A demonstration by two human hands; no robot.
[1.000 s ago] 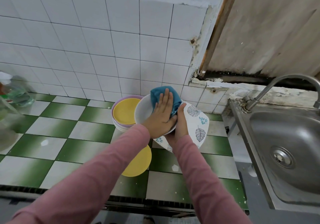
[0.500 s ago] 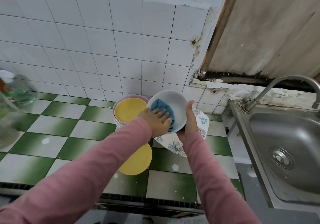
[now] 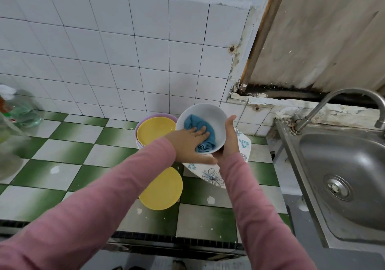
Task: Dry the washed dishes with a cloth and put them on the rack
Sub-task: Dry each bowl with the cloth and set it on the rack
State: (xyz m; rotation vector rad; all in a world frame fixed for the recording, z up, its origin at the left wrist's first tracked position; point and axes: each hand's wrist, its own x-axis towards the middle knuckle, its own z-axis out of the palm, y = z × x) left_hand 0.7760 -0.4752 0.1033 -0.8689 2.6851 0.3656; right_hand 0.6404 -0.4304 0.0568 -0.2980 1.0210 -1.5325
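Centre frame, above surface [image 3: 62, 151]: my right hand [image 3: 229, 140] cupped white bowl [image 3: 208, 113], fingers curled round outer wall. My left hand [image 3: 187, 144] pressed blue cloth [image 3: 208, 142] inside bowl, fingers flat, together. Judgement: wipe full circle, base then rim; keep grip firm. No rack in view.

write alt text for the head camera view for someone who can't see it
A person's left hand presses a blue cloth inside a white bowl that the right hand holds from beneath, above a green-and-white tiled counter. On it lie a floral plate, a yellow plate and a plate stack; a steel sink sits at right.
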